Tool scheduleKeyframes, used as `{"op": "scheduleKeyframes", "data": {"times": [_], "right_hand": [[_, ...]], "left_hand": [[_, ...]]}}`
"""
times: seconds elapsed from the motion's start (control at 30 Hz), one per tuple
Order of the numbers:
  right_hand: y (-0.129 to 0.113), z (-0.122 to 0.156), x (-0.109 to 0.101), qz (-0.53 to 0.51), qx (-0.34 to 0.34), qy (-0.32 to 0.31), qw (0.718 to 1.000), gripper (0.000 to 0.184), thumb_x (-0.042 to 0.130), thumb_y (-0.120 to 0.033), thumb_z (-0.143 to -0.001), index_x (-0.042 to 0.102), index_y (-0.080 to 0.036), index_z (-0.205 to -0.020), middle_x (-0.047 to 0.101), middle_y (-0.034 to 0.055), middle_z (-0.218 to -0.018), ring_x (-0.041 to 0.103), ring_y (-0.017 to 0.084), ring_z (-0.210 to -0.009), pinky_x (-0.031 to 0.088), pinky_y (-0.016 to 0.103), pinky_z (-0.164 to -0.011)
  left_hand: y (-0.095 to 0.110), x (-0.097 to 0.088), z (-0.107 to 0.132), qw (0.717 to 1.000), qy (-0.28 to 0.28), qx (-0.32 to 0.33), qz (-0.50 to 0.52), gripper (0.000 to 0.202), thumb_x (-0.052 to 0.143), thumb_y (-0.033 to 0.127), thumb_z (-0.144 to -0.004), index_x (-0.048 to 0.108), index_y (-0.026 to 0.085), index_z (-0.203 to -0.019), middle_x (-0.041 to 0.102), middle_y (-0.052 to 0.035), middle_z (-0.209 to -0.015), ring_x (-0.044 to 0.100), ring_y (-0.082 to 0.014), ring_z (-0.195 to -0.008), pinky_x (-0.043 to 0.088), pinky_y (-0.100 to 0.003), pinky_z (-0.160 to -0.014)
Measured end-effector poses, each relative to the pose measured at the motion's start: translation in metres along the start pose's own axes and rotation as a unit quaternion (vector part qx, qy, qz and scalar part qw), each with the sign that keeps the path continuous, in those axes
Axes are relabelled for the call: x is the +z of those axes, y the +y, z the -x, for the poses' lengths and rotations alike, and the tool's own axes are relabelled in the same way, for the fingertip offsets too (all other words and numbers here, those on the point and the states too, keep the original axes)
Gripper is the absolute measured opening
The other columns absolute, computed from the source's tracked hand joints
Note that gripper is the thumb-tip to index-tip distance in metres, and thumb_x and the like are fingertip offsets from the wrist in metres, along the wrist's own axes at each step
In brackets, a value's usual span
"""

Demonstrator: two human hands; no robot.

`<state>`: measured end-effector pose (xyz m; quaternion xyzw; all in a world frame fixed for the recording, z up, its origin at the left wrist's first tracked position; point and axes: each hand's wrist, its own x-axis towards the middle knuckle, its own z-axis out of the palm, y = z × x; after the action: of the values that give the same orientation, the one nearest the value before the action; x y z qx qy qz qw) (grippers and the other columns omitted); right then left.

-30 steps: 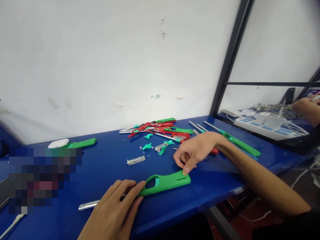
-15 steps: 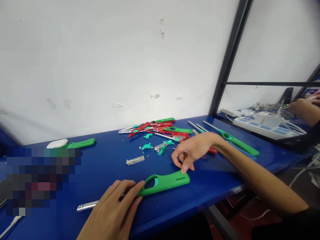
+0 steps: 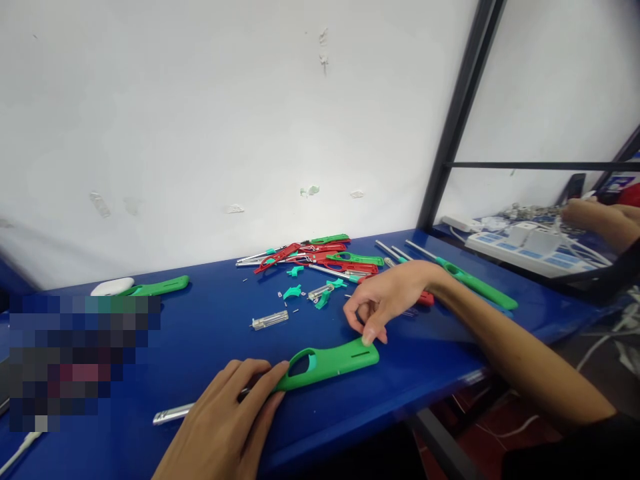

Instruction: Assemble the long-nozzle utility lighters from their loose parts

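Note:
A green long-necked lighter (image 3: pixel 335 363) lies on the blue table, its metal tube pointing left. My left hand (image 3: pixel 225 417) is closed around its neck, covering where tube and handle meet. The thumb of my right hand (image 3: pixel 383 303) presses on the handle's far end near the slot, and the other fingers are curled. A teal trigger (image 3: pixel 312 362) shows inside the handle's opening. Beyond it lie a clear fuel tank (image 3: pixel 270 321), a second clear tank (image 3: pixel 321 292) and loose teal triggers (image 3: pixel 293 291) with tiny metal bits.
Red and green lighter parts (image 3: pixel 310 255) are piled by the wall. Behind my right arm rests another green lighter (image 3: pixel 477 285). A green shell (image 3: pixel 160 287) and a white case (image 3: pixel 113 287) sit at left. Past the black post are power strips (image 3: pixel 525 257) and another person's hand (image 3: pixel 595 217).
Both my hands and the lighter hold nearly the same positions, with a slight shift of the view. The other person's hand at the far right has moved left.

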<state>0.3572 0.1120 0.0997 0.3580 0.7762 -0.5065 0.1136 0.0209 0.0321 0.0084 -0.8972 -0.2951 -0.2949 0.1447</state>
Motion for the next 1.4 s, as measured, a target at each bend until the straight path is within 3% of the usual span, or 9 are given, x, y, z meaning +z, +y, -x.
{"op": "scheduleKeyframes", "data": {"times": [0.23, 0.47, 0.63, 0.73, 0.83, 0.9, 1.0, 1.2, 1.4], "right_hand": [[-0.003, -0.006, 0.003, 0.006, 0.028, 0.007, 1.0, 0.054, 0.084, -0.068, -0.075, 0.061, -0.02, -0.085, 0.071, -0.0004, -0.074, 0.071, 0.019, -0.075, 0.046, 0.026, -0.065], [-0.006, -0.002, 0.002, 0.018, 0.025, 0.02, 0.999, 0.053, 0.083, -0.067, -0.076, 0.061, -0.02, -0.089, 0.075, 0.0022, -0.08, 0.072, 0.02, -0.08, 0.05, 0.028, -0.068], [-0.011, 0.015, -0.002, 0.076, 0.02, 0.171, 0.982, 0.049, 0.053, -0.069, -0.098, 0.057, -0.021, -0.089, 0.07, 0.0025, -0.077, 0.068, 0.018, -0.074, 0.046, 0.03, -0.067], [-0.002, 0.023, -0.008, 0.115, 0.063, 0.267, 0.955, 0.048, 0.066, -0.068, -0.09, 0.06, -0.021, -0.094, 0.068, 0.0017, -0.077, 0.065, 0.019, -0.068, 0.042, 0.031, -0.063], [0.014, 0.023, -0.013, 0.124, 0.123, 0.248, 0.953, 0.046, 0.083, -0.061, -0.075, 0.067, -0.02, -0.09, 0.069, 0.0012, -0.07, 0.064, 0.02, -0.059, 0.04, 0.031, -0.056], [0.022, 0.02, -0.013, 0.122, 0.136, 0.219, 0.959, 0.038, 0.084, -0.053, -0.076, 0.069, -0.019, -0.082, 0.069, 0.002, -0.066, 0.064, 0.021, -0.057, 0.041, 0.031, -0.056], [0.022, 0.021, -0.012, 0.127, 0.101, 0.217, 0.962, 0.029, 0.075, -0.045, -0.086, 0.066, -0.019, -0.077, 0.07, 0.0046, -0.069, 0.064, 0.022, -0.064, 0.044, 0.034, -0.061], [-0.006, 0.034, -0.005, 0.077, -0.058, 0.235, 0.967, 0.028, 0.048, -0.049, -0.106, 0.052, -0.022, -0.098, 0.076, 0.0077, -0.097, 0.069, 0.022, -0.093, 0.051, 0.036, -0.085], [-0.013, 0.016, 0.004, 0.025, -0.138, 0.335, 0.932, 0.03, 0.052, -0.045, -0.108, 0.051, -0.023, -0.128, 0.069, 0.0003, -0.084, 0.065, 0.017, -0.076, 0.048, 0.03, -0.07]], "left_hand": [[0.0, 0.002, 0.001, 1.0, -0.003, -0.002, -0.001, 0.036, 0.038, 0.037, -0.113, 0.064, 0.026, -0.134, 0.075, -0.0039, -0.111, 0.076, -0.0195, -0.096, 0.065, -0.03, -0.088], [-0.002, -0.003, -0.002, 1.0, -0.002, 0.023, -0.021, 0.038, 0.035, 0.032, -0.113, 0.065, 0.024, -0.135, 0.077, -0.0042, -0.11, 0.077, -0.0201, -0.096, 0.065, -0.032, -0.089], [-0.003, 0.004, 0.0, 1.0, 0.007, -0.018, -0.008, 0.035, 0.039, 0.038, -0.112, 0.067, 0.029, -0.132, 0.077, -0.0025, -0.112, 0.077, -0.0202, -0.097, 0.065, -0.033, -0.089], [-0.005, 0.008, 0.005, 0.998, 0.011, -0.065, -0.01, 0.034, 0.042, 0.043, -0.111, 0.068, 0.032, -0.13, 0.077, -0.0014, -0.114, 0.077, -0.0214, -0.098, 0.065, -0.035, -0.088], [-0.007, 0.008, 0.008, 0.994, 0.003, -0.106, -0.003, 0.035, 0.043, 0.044, -0.11, 0.069, 0.033, -0.13, 0.077, -0.0007, -0.114, 0.078, -0.0215, -0.096, 0.065, -0.035, -0.088], [-0.007, 0.006, 0.009, 0.993, 0.002, -0.12, 0.003, 0.034, 0.045, 0.044, -0.109, 0.069, 0.033, -0.13, 0.077, -0.0002, -0.114, 0.078, -0.0209, -0.094, 0.065, -0.034, -0.086], [-0.009, 0.004, 0.009, 0.994, 0.011, -0.111, -0.002, 0.032, 0.045, 0.043, -0.109, 0.068, 0.034, -0.13, 0.077, 0.0009, -0.113, 0.078, -0.0203, -0.094, 0.065, -0.034, -0.087], [-0.01, 0.006, 0.008, 0.996, 0.022, -0.083, -0.022, 0.032, 0.044, 0.043, -0.11, 0.067, 0.033, -0.129, 0.078, 0.002, -0.111, 0.079, -0.0195, -0.094, 0.065, -0.032, -0.086], [-0.011, 0.009, 0.011, 0.996, 0.025, -0.082, -0.025, 0.033, 0.042, 0.044, -0.111, 0.068, 0.033, -0.129, 0.078, 0.0014, -0.11, 0.079, -0.0195, -0.092, 0.066, -0.033, -0.084]]}}
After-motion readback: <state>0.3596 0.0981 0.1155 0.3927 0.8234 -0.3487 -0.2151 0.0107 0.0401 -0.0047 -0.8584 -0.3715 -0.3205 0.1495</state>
